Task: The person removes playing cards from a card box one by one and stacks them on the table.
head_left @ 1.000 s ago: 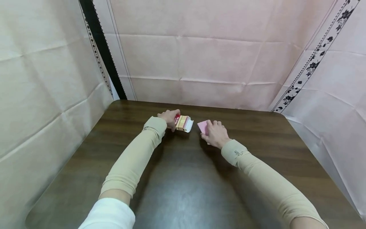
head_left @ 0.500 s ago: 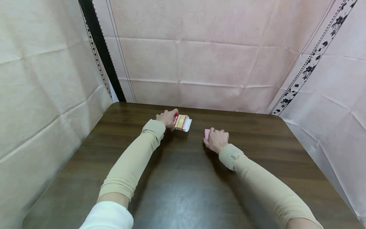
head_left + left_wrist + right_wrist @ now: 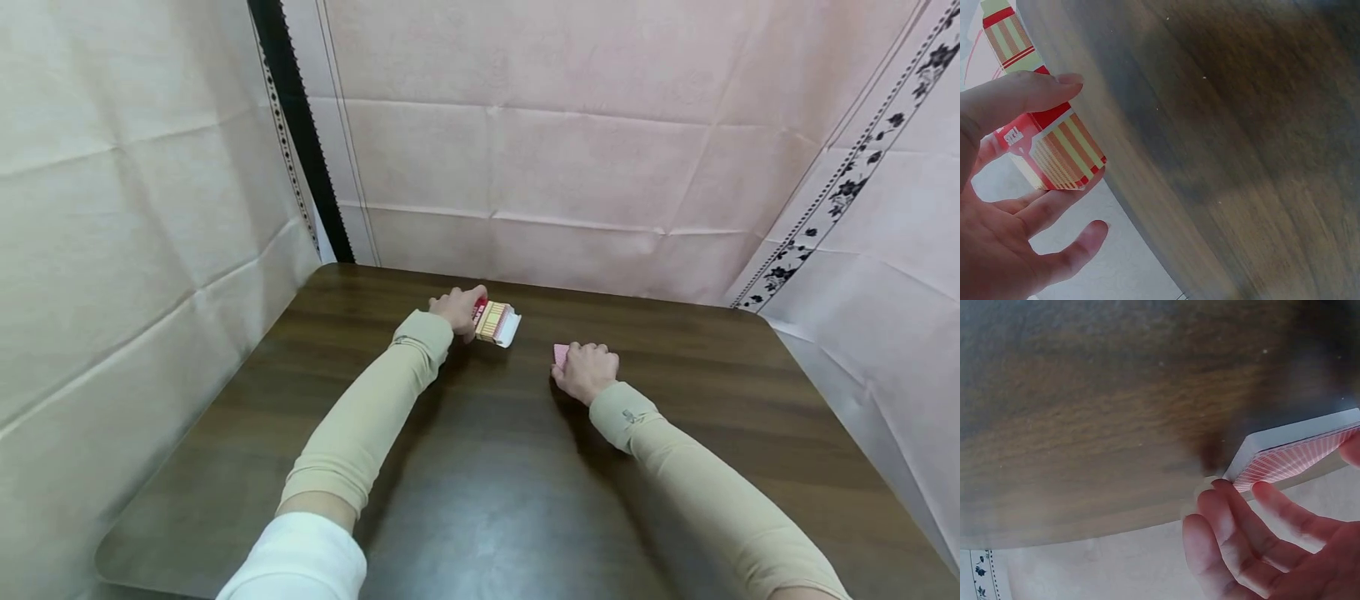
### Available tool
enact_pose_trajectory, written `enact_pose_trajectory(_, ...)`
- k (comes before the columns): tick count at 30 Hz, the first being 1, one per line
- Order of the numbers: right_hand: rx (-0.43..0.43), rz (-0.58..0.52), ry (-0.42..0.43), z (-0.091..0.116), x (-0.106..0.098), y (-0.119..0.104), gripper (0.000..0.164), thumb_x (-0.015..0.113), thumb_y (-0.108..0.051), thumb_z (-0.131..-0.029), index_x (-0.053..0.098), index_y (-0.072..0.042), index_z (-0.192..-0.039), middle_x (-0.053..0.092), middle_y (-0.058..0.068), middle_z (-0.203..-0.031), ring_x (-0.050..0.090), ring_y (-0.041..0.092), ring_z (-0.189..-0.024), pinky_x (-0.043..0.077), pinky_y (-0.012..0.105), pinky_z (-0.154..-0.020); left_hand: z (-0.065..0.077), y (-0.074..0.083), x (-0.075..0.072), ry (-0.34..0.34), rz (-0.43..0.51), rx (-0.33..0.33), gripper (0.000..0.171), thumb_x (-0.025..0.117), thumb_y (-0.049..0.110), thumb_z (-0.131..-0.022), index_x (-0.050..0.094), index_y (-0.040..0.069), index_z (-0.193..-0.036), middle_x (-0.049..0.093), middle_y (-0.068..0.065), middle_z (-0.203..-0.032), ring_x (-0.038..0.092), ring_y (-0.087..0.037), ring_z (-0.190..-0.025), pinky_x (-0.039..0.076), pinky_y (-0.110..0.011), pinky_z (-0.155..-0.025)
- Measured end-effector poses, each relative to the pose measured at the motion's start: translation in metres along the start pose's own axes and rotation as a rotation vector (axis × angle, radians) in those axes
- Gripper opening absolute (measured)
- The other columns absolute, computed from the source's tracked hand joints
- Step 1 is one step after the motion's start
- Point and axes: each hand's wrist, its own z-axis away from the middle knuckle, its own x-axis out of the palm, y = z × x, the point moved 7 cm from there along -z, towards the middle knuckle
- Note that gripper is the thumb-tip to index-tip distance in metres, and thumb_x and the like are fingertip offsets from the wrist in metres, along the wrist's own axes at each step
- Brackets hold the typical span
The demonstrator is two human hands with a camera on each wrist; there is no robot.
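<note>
Over the counter (image 3: 450,492), the left hand's (image 3: 455,312) grip is clamped on the striped box (image 3: 491,321), the right hand's (image 3: 588,372) on the card deck (image 3: 1300,455), seemingly handling them separately, the next move likely needing 2 steady holds.

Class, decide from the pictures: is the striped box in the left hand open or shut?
Open. In the head view, the striped box has its pale flap sticking out at the end away from the left hand.
</note>
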Motion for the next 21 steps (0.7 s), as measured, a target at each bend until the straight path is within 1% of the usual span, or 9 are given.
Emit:
enact_pose_trajectory(4, 0.007, -0.001, -0.003, 0.000, 0.000, 0.001, 0.066, 0.050, -0.057, -0.091, 0.056, 0.003, -0.117, 0.063, 0.028, -0.107, 0.059, 0.043, -0.096, 0.049, 0.053, -0.073, 0.000, 0.003, 0.004, -0.030, -0.010, 0.003, 0.076, 0.082, 0.002, -0.063, 0.045, 0.027, -0.125, 0.056, -0.010, -0.117, 0.054, -0.030, -0.102, 0.035, -0.055, -0.097)
enact_pose_trajectory(6, 0.006, -0.008, 0.030, 0.000, -0.004, 0.000, 0.067, 0.049, -0.059, -0.091, 0.055, 0.002, -0.120, 0.061, 0.027, -0.110, 0.058, 0.043, -0.100, 0.049, 0.054, -0.076, 0.000, 0.005, 0.008, -0.049, -0.003, 0.020, 0.075, 0.083, 0.000, -0.062, 0.047, 0.025, -0.123, 0.057, -0.009, -0.117, 0.054, -0.030, -0.102, 0.036, -0.054, -0.097)
enact_pose_trajectory(8, -0.028, -0.037, 0.091, -0.002, -0.011, -0.002, 0.064, 0.048, -0.056, -0.093, 0.053, 0.001, -0.122, 0.059, 0.026, -0.114, 0.055, 0.042, -0.105, 0.048, 0.055, -0.080, -0.002, 0.006, 0.011, -0.069, -0.002, 0.041, 0.074, 0.083, 0.000, -0.062, 0.049, 0.025, -0.123, 0.057, -0.009, -0.119, 0.054, -0.030, -0.104, 0.036, -0.054, -0.097)
enact_pose_trajectory(10, -0.120, -0.079, 0.163, -0.002, -0.019, -0.010, 0.055, 0.050, -0.048, -0.096, 0.054, -0.001, -0.123, 0.058, 0.023, -0.116, 0.054, 0.041, -0.108, 0.048, 0.054, -0.084, -0.002, 0.008, 0.014, -0.090, -0.003, 0.056, 0.074, 0.084, 0.001, -0.062, 0.050, 0.025, -0.124, 0.057, -0.009, -0.121, 0.053, -0.029, -0.107, 0.036, -0.053, -0.097)
enact_pose_trajectory(13, -0.317, -0.176, 0.262, -0.001, -0.031, -0.026, 0.038, 0.054, -0.031, -0.096, 0.058, -0.003, -0.121, 0.059, 0.018, -0.113, 0.054, 0.036, -0.107, 0.048, 0.051, -0.086, -0.002, 0.010, 0.018, -0.113, -0.009, 0.082, 0.073, 0.084, 0.002, -0.062, 0.053, 0.026, -0.124, 0.057, -0.009, -0.124, 0.052, -0.028, -0.109, 0.038, -0.052, -0.096)
enact_pose_trajectory(15, -0.437, -0.222, 0.296, 0.002, -0.035, -0.038, 0.033, 0.056, -0.022, -0.094, 0.061, -0.006, -0.122, 0.060, 0.015, -0.112, 0.055, 0.033, -0.104, 0.049, 0.048, -0.085, -0.002, 0.012, 0.019, -0.116, -0.013, 0.097, 0.072, 0.084, 0.003, -0.062, 0.054, 0.026, -0.124, 0.057, -0.009, -0.123, 0.053, -0.028, -0.109, 0.040, -0.051, -0.094)
enact_pose_trajectory(16, -0.481, -0.243, 0.302, 0.003, -0.037, -0.042, 0.034, 0.056, -0.018, -0.092, 0.062, -0.007, -0.124, 0.060, 0.015, -0.112, 0.055, 0.032, -0.104, 0.049, 0.048, -0.085, -0.002, 0.013, 0.020, -0.115, -0.015, 0.105, 0.072, 0.085, 0.003, -0.062, 0.055, 0.026, -0.123, 0.058, -0.008, -0.122, 0.053, -0.027, -0.108, 0.041, -0.051, -0.094)
enact_pose_trajectory(18, -0.538, -0.248, 0.293, 0.004, -0.037, -0.051, 0.039, 0.054, -0.013, -0.090, 0.061, -0.011, -0.128, 0.059, 0.014, -0.116, 0.055, 0.031, -0.105, 0.049, 0.047, -0.087, -0.003, 0.015, 0.020, -0.110, -0.021, 0.123, 0.071, 0.085, 0.004, -0.061, 0.055, 0.026, -0.122, 0.059, -0.007, -0.119, 0.054, -0.026, -0.106, 0.042, -0.050, -0.091)
enact_pose_trajectory(21, -0.574, -0.211, 0.243, 0.002, -0.032, -0.060, 0.045, 0.053, -0.010, -0.088, 0.058, -0.015, -0.132, 0.052, 0.017, -0.130, 0.052, 0.033, -0.113, 0.047, 0.049, -0.093, -0.005, 0.020, 0.020, -0.098, -0.016, 0.145, 0.070, 0.085, 0.003, -0.061, 0.056, 0.026, -0.120, 0.060, -0.006, -0.114, 0.055, -0.026, -0.102, 0.045, -0.048, -0.088)
